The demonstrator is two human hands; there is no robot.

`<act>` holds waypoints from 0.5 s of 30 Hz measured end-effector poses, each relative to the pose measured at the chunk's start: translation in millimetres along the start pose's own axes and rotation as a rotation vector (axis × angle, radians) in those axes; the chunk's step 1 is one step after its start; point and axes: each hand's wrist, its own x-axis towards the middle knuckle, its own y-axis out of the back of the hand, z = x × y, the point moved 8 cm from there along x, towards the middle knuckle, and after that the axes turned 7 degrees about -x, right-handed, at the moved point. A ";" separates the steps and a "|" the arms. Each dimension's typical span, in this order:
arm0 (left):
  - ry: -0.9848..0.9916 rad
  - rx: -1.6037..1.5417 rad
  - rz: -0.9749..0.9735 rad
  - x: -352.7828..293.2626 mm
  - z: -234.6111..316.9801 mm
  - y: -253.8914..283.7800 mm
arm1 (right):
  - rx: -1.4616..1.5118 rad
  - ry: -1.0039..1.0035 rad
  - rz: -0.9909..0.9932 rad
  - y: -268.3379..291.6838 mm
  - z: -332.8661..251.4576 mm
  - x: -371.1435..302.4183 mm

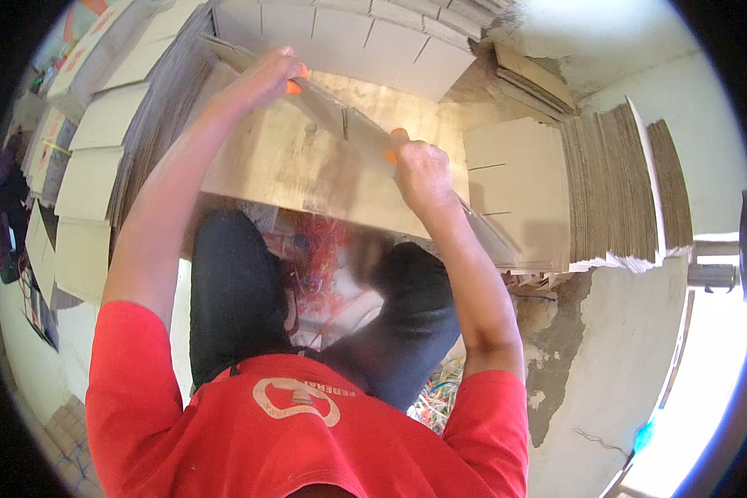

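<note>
A long slotted cardboard strip (pixel 363 133) slants over the wooden work surface (pixel 266 174), from the upper left down to the lower right. Near its left part, my left hand (pixel 270 76) is closed round the upper edge. My right hand (pixel 423 173) grips the same edge farther right and nearer to me. Orange coverings show on fingers of both hands. The strip stands on edge, tilted, and hides part of the surface behind it. On the right, a stack of slotted cardboard sheets (pixel 527 178) lies close to the strip's near end.
Tall cardboard stacks (pixel 91 184) line the left side. More slotted cardboard (pixel 349 33) stands along the far edge. Folded cardboard pieces (pixel 533 81) lean at the far right by the wall (pixel 681 124). Red plastic strands (pixel 315 257) lie below, between my legs.
</note>
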 end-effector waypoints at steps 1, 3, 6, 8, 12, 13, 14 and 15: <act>-0.156 0.099 0.062 -5.9 24.3 15.7 | -0.032 -0.036 0.047 18.0 5.2 -4.9; -0.451 0.290 0.177 -36.2 70.6 49.9 | -0.088 -0.099 0.126 61.2 3.9 -28.1; -0.787 0.513 0.456 -96.2 147.8 98.4 | -0.393 -0.070 0.817 142.3 7.0 -86.2; -0.821 0.660 0.647 -127.4 164.5 135.4 | -0.415 -0.138 0.954 159.8 30.1 -107.1; -0.528 1.044 0.702 -176.3 170.7 191.7 | -0.544 -0.481 0.706 95.1 148.3 -146.2; -0.424 1.078 0.689 -182.2 171.7 198.6 | -0.580 -0.632 0.498 60.3 188.8 -160.4; -0.389 1.145 0.797 -188.9 136.5 208.9 | -0.537 -0.780 0.236 30.1 218.5 -167.9; -0.196 1.033 0.774 -194.2 101.1 226.9 | -0.423 -0.897 -0.020 4.7 232.1 -173.4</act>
